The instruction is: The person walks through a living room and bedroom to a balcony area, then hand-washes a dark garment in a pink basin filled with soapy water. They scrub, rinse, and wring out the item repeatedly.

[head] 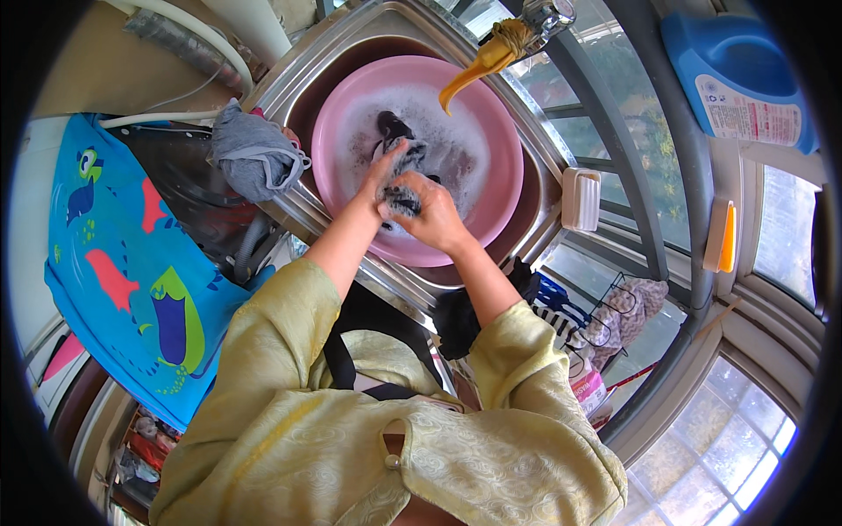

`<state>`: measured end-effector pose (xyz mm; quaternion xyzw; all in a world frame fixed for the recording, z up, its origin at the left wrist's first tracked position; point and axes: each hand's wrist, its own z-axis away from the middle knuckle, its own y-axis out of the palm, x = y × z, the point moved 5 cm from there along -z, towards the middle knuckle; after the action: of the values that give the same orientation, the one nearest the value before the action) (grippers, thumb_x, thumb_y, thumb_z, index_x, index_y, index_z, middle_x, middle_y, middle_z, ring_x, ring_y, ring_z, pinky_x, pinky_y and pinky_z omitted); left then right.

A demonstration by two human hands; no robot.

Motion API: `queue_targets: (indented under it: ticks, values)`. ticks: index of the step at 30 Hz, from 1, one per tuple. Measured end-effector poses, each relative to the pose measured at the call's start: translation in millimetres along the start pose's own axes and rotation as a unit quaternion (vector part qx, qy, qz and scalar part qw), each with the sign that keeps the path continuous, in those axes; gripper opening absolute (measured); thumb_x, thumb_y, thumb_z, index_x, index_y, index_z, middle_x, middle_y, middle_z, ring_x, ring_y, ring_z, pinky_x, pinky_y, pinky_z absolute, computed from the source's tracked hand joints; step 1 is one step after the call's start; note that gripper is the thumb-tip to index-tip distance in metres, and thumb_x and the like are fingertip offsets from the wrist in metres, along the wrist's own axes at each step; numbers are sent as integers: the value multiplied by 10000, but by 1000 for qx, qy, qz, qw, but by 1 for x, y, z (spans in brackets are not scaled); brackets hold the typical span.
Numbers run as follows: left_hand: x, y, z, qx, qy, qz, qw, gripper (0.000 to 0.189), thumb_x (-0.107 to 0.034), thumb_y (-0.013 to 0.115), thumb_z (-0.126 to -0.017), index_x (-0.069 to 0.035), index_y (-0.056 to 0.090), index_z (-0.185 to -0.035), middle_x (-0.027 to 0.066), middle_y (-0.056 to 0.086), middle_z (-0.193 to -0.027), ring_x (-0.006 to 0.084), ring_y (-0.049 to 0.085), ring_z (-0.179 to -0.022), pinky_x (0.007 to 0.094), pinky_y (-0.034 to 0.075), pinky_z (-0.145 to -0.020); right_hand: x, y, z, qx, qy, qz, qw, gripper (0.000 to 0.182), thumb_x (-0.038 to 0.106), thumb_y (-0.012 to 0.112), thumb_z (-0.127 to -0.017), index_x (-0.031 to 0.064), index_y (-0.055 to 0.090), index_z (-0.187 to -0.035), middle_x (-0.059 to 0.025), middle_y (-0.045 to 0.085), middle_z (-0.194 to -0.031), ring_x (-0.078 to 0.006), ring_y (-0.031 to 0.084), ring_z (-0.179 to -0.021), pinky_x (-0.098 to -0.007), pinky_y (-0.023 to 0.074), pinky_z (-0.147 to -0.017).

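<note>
Over a pink plastic basin (511,171) of suds, my two hands work together on a wet black cloth (406,202) coated in foam. My left hand (380,176) has its fingers stretched forward along the cloth, with the thumb near the lower bunch. Fingers of my right hand (433,209) are curled around the bunched part. Beyond the fingertips, a dark piece of fabric (393,125) rises out of the foam; whether it joins the held cloth I cannot tell. Foam hides most of what lies in the water.
The basin sits in a stainless steel sink (276,98). Above it hangs a tap (549,20) with a yellow spout sleeve (483,62). A grey bundled cloth (253,154) rests on the left rim. At right are a soap box (580,199), a blue detergent jug (737,72) and a wire rack (602,315).
</note>
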<state>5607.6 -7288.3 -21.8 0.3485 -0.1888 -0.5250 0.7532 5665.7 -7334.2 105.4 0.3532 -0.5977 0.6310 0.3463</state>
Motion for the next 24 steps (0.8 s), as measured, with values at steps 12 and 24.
queue_targets:
  ticks: [12,24]
  values:
    - [1,15,37,-141,155,-153,966,683,-501,650,-776,-118,403,-1286,86,424,-1312,218,341,-1252,403,206,-1073,-120,-11,-16,-208,288,129,926,272,265,549,-850,84,592,-1049,-231,606,-980,-397,591,-881,-463,454,-776]
    - [-26,-16,24,-200,139,-111,963,698,-323,648,-810,-180,245,-1362,120,376,-1318,314,451,-1134,467,398,-935,-90,3,-43,-3,139,-101,985,274,51,646,-733,37,639,-1007,-90,670,-887,-191,626,-871,-314,484,-784]
